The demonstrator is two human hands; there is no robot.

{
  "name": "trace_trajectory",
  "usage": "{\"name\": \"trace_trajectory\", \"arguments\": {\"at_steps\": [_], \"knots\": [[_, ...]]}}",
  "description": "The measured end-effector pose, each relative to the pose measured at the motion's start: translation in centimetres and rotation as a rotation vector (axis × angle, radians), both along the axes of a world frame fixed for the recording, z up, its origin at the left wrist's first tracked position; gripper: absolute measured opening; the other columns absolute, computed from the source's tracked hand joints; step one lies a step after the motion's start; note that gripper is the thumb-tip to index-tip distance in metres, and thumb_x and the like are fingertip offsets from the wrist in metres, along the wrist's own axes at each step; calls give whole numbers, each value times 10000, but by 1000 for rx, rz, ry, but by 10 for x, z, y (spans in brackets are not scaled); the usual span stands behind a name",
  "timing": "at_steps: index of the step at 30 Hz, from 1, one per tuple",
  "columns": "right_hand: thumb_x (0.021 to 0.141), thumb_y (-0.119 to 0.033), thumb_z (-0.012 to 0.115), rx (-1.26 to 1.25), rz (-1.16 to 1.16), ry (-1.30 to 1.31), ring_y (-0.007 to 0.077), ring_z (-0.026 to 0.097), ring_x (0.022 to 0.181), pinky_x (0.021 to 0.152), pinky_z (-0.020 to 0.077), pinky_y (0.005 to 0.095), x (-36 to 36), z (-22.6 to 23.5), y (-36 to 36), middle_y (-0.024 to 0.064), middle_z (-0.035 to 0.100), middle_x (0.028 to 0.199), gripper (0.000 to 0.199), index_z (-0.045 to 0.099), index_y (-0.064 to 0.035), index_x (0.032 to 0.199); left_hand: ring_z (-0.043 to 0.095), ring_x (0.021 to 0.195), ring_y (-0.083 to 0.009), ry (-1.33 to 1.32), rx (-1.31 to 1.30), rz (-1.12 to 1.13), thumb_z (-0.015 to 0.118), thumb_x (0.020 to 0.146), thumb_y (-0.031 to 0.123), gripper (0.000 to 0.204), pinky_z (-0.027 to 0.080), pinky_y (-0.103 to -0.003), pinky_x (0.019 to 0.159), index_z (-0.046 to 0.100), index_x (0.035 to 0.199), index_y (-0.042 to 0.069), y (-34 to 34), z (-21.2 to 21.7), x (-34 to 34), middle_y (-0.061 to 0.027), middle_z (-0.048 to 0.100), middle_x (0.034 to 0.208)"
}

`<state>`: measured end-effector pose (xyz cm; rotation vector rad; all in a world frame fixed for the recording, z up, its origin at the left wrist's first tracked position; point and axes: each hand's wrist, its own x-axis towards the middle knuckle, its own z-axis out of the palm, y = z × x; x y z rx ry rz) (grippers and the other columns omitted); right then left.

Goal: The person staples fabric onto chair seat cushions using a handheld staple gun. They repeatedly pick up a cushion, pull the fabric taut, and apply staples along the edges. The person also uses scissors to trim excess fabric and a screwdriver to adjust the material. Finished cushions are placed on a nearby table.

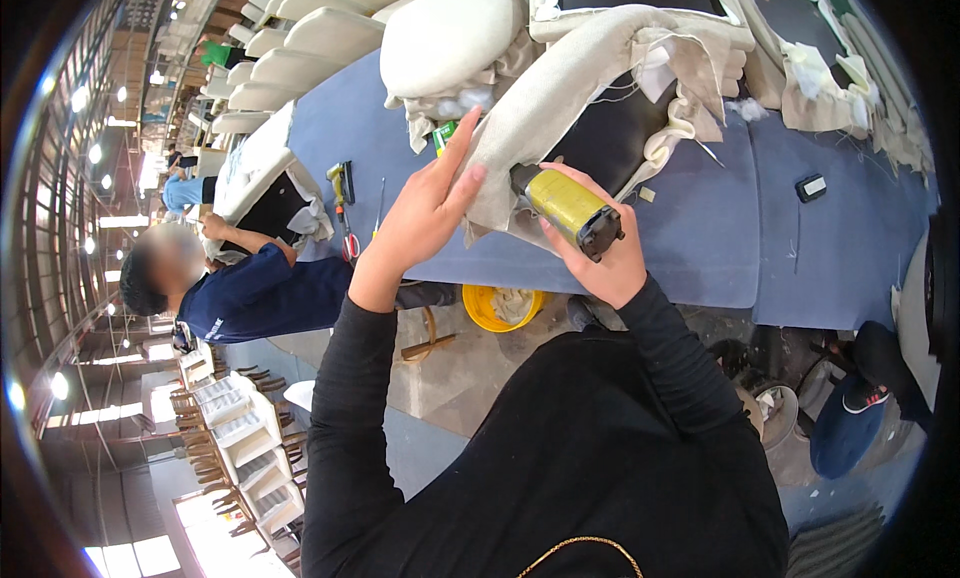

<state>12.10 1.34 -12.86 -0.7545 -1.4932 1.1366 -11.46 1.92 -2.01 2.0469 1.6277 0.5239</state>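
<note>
My right hand (612, 248) is wrapped round a yellow-green staple gun (566, 200), whose dark nose points at the edge of an upholstered chair part (560, 73). Whether the nose touches the cloth I cannot tell. That part has a padded beige rim and a black underside (615, 133), with loose cloth and threads hanging from it. My left hand (425, 216) lies along its left end, fingers stretched out and thumb apart, holding nothing.
A blue-topped table (690, 228) carries the work. On it are red-handled scissors (350, 246), a small black box (811, 188) and a padded cream seat (450, 38). A co-worker in dark blue (265, 298) stands left. Below sits a yellow bucket (480, 316).
</note>
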Motion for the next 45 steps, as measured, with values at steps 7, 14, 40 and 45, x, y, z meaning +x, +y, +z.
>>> {"name": "trace_trajectory", "arguments": {"at_steps": [7,14,40,45], "knots": [[898,-33,798,0,-16,-20,350,782,1188,985,616,385,-2,1,2,194,791,1275,596,638,-64,1471,657,1372,-445,89,-2,62,707,1054,225,708,502,-442,1133,434,1704,162,2,1,9,-284,681,1455],[859,3,790,-43,56,48,362,784,1177,966,612,387,-5,17,-9,213,772,1307,682,612,-61,1514,687,1288,-486,124,72,81,777,952,123,795,556,-471,1064,468,1683,181,3,-1,9,-298,712,1384],[841,43,769,-7,52,22,379,775,1194,966,608,387,-9,20,-20,203,758,1348,721,598,-67,1533,725,1099,-275,-185,-156,-10,724,905,105,896,576,-374,936,393,1733,191,-4,6,-16,-265,723,1354],[818,41,779,-7,80,45,366,771,1215,997,597,379,-6,17,-29,209,741,1383,767,587,-66,1553,735,1008,-255,-86,-156,32,697,894,33,914,579,-381,922,386,1738,194,-10,10,4,-259,747,1271]]}}
